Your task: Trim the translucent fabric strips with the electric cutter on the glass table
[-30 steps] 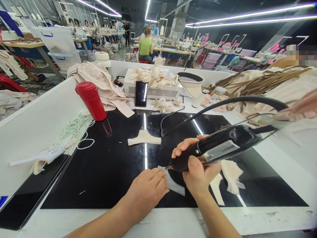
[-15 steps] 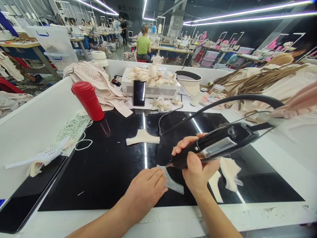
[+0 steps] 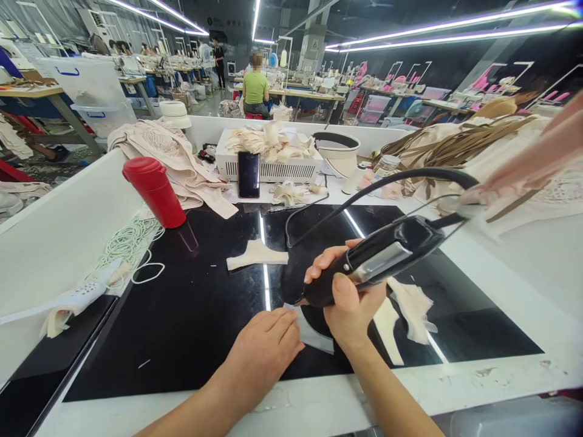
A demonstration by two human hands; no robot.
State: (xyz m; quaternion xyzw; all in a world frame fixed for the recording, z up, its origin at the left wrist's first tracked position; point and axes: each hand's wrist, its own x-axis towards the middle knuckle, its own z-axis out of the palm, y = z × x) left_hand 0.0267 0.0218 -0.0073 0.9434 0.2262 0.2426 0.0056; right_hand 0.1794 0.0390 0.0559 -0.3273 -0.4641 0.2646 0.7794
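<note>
My right hand point(image 3: 350, 303) is wrapped round the black handheld tool point(image 3: 373, 264), whose narrow tip points down-left at a curved translucent strip point(image 3: 314, 337). On the strip's left end rests my left hand point(image 3: 268, 343), fingers pressed together on it; some of the fingertips are hidden. A cream fabric piece point(image 3: 257, 255) lies flat on the glossy black board point(image 3: 182, 340). More cream pieces point(image 3: 412, 309) lie right of my right hand. Another person's hand point(image 3: 501, 176), blurred, is at the tool's cable end.
A red bottle point(image 3: 157, 191) stands at the left beside coiled pale cord point(image 3: 130, 243). Behind the board are a phone point(image 3: 249, 175), a white vented box point(image 3: 268, 167) and a round container point(image 3: 337, 152). Fabric and brown straps point(image 3: 437, 142) fill the back right. A black cable arches over the board.
The view has shifted slightly. The other person's hand at the cable has moved left and closer to the tool. My two hands keep nearly the same places relative to the strip.
</note>
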